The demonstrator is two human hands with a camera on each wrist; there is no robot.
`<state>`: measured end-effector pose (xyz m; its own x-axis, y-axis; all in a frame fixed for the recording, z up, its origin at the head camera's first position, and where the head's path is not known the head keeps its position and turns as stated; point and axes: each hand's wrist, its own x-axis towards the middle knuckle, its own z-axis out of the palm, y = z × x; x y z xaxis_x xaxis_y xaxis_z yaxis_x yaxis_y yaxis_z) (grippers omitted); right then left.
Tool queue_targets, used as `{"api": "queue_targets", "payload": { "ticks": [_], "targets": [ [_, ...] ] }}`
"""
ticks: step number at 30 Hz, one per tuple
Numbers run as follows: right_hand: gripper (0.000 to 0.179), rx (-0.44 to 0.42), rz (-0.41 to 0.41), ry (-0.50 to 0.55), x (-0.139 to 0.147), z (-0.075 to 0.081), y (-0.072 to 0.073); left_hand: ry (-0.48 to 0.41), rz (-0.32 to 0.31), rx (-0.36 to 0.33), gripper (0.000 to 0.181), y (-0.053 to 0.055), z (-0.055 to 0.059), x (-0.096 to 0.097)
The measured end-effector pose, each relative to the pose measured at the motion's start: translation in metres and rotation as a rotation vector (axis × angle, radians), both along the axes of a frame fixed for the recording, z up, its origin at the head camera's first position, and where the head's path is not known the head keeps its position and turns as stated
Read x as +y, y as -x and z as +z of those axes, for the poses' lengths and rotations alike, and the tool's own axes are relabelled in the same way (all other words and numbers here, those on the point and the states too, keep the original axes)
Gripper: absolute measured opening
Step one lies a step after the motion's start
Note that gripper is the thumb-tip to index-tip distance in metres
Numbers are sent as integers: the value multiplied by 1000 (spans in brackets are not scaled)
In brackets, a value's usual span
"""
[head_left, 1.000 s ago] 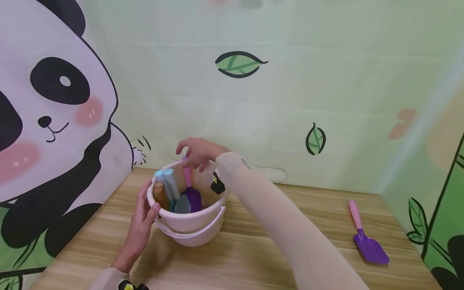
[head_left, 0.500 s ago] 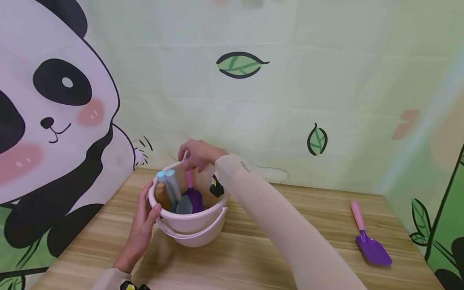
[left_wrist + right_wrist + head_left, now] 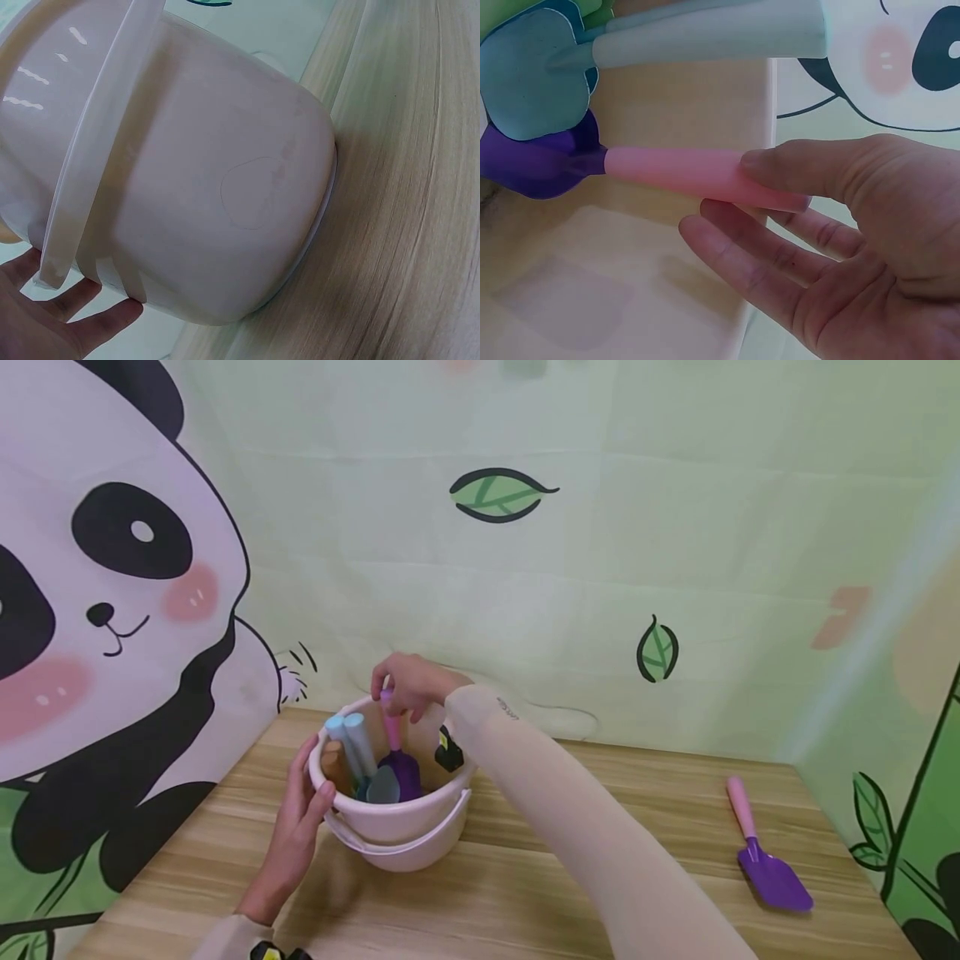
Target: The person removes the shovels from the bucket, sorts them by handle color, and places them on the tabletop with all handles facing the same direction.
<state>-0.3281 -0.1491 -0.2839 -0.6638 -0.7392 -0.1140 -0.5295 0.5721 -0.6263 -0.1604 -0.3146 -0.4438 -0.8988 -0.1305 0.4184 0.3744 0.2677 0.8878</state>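
Note:
A white bucket [image 3: 411, 857] with a swing handle stands on the wooden table, holding several toy tools. My left hand [image 3: 294, 827] grips its left side, thumb at the rim and fingers spread along the outer wall in the left wrist view. At the far inside of the bucket, my right hand [image 3: 418, 687] pinches the pink handle end of a purple toy shovel [image 3: 667, 172] between thumb and fingers. The shovel's purple blade sits down in the bucket, partly behind a blue blade [image 3: 536, 79]. Two light blue handles [image 3: 356, 735] lean at the left, beside something brown [image 3: 333, 764].
Another purple toy shovel [image 3: 771, 877] with a pink handle lies at the table's right side. Behind the table [image 3: 525, 893] hangs a green backdrop [image 3: 570, 560] with a panda and leaves, close to the bucket's far side.
My right hand's fingers have come down from just over the pink handle and closed on its end. The left hand keeps its hold on the bucket.

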Motion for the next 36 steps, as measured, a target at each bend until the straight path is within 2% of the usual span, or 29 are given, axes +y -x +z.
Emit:
{"api": "queue_targets", "payload": {
  "ticks": [15, 23, 36],
  "targets": [
    [22, 41, 16, 9, 2, 3, 0, -9, -3, 23, 61, -1, 1, 2],
    [21, 101, 21, 21, 3, 7, 0, -1, 9, 11, 61, -2, 1, 2],
    [19, 124, 9, 44, 8, 9, 3, -2, 10, 9, 61, -2, 1, 3]
  ]
}}
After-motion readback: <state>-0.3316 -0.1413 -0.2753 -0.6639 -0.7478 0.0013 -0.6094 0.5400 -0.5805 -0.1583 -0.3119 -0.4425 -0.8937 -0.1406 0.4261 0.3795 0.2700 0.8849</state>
